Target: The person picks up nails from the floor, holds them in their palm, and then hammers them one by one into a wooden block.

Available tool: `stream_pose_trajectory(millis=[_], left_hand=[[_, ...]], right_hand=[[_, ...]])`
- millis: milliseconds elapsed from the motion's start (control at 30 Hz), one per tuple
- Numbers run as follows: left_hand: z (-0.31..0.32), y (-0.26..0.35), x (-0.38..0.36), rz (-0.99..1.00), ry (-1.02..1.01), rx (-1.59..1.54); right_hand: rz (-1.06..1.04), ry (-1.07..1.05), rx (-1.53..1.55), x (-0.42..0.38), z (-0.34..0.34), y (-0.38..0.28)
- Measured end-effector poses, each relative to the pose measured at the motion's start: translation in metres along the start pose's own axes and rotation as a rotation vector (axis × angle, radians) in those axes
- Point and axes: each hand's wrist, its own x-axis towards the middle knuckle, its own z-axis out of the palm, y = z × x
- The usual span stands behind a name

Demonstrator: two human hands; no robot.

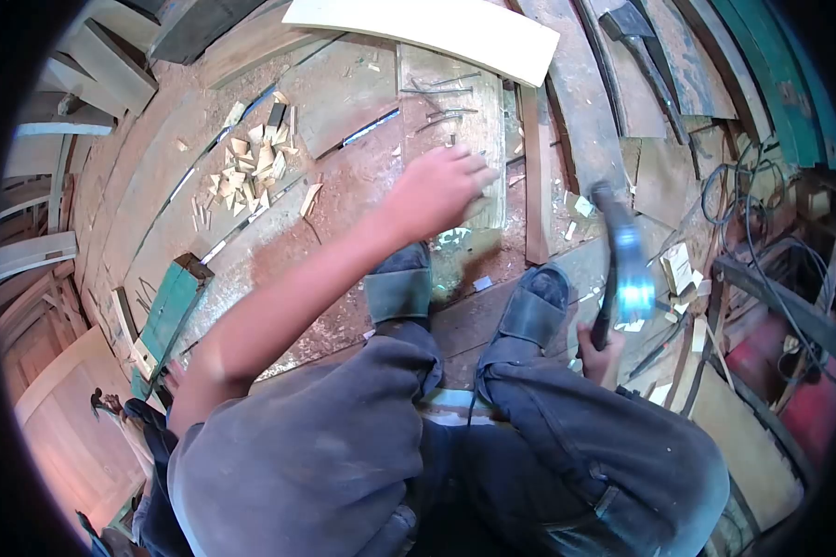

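Observation:
My left hand is over a narrow wooden board between my feet, its fingers curled down toward the wood. What the fingertips hold, if anything, is hidden. Several loose nails lie on the board just beyond this hand. By my right shin, my right hand is closed around the dark handle of a hammer. The hammer is raised, its upper part blurred and shining bluish in the light.
Wood offcuts are heaped at the left. A pale curved plank crosses the far side. At the upper right lies a tool with a heavy metal head. Cables tangle at the right; a green block sits left.

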Motion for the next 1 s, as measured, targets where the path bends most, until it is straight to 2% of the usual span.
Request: stream_pose_trajectory(millis=[33,133,233,333,433,533,633,800,900,933,1000], left_hand=[[0.005,-0.003,0.004,0.104,0.028,0.102],[0.012,-0.006,0.006,0.164,0.017,0.127],[0.014,-0.014,0.008,0.077,0.054,0.080],[0.010,-0.020,0.008,0.079,0.002,0.087],[-0.008,-0.011,0.010,-0.098,0.187,-0.206],[-0.034,-0.006,0.003,-0.580,0.204,-0.683],[-0.030,-0.011,-0.027,-0.671,0.237,-0.920],[-0.019,-0.032,-0.080,-0.802,0.258,-0.998],[-0.019,-0.043,-0.094,-0.772,0.280,-0.900],[-0.019,-0.045,-0.097,-0.771,0.275,-0.891],[-0.017,-0.045,-0.099,-0.768,0.264,-0.881]], right_hand=[[0.009,0.022,0.108,0.000,0.000,-0.003],[0.068,0.082,0.427,0.003,0.005,-0.012],[0.116,0.100,0.583,0.007,0.009,-0.018],[0.139,0.073,0.689,0.009,0.013,-0.011],[0.226,0.044,0.678,0.004,0.016,0.010],[0.247,0.016,0.657,-0.004,0.019,0.014],[0.286,0.038,0.578,-0.007,0.019,0.012],[0.174,0.030,0.347,0.001,0.001,0.020],[0.080,0.074,0.192,0.004,-0.016,-0.024],[0.138,0.032,0.126,0.008,-0.032,-0.040],[0.041,-0.004,0.036,0.016,-0.061,-0.080]])
